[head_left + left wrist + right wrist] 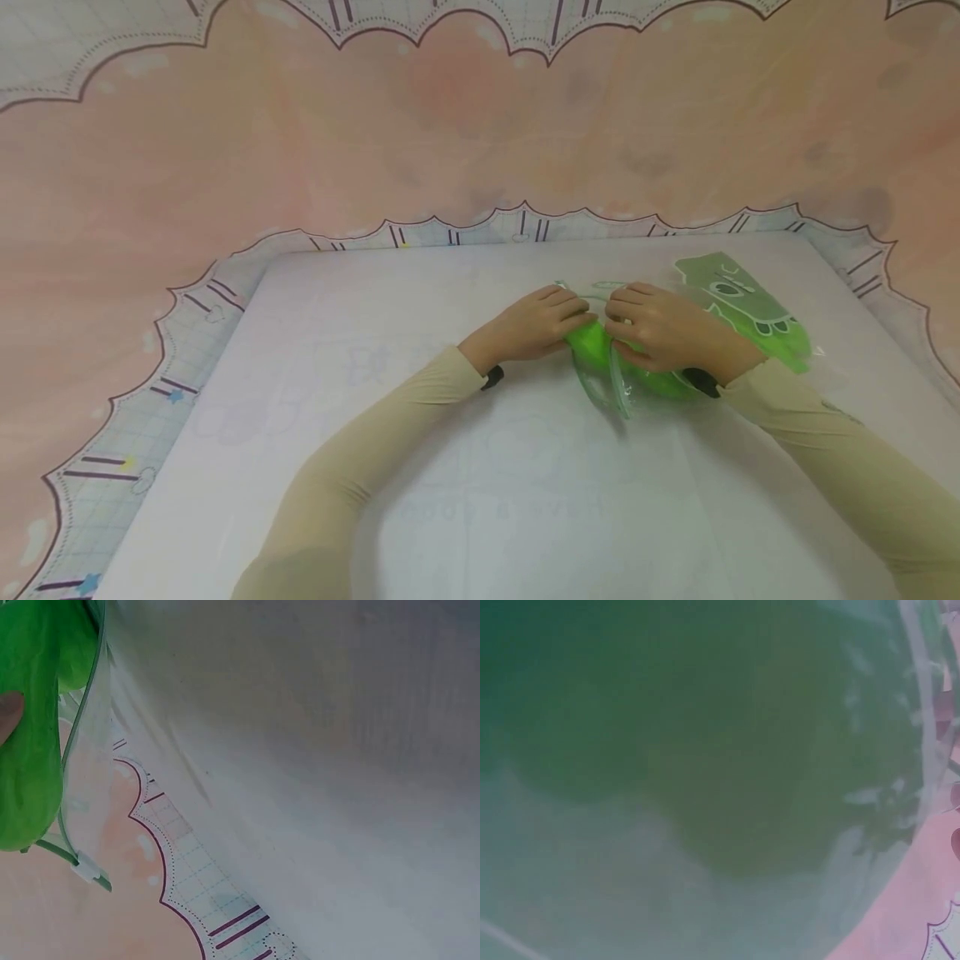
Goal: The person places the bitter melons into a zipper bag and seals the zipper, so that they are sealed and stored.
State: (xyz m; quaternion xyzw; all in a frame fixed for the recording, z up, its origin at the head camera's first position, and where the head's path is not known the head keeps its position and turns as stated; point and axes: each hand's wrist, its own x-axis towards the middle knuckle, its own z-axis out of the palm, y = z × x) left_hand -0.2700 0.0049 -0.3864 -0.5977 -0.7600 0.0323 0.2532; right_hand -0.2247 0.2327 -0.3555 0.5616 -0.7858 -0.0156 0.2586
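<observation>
A clear zip bag with green trim lies toward the far right of the white table, its mouth facing left. Its printed panel carries a cartoon face with an eye and white teeth. My left hand grips a smooth, bright green oblong thing at the bag's mouth; in the left wrist view a thumb presses its side. A white zip slider sits on the green strip below it. My right hand pinches the bag's edge with curled fingers. Blurred green bag film fills the right wrist view.
The white tabletop stretches toward me and to the left. Behind and around it hangs a peach cloth with a scalloped, striped border. Another green form shows behind the oblong thing in the left wrist view.
</observation>
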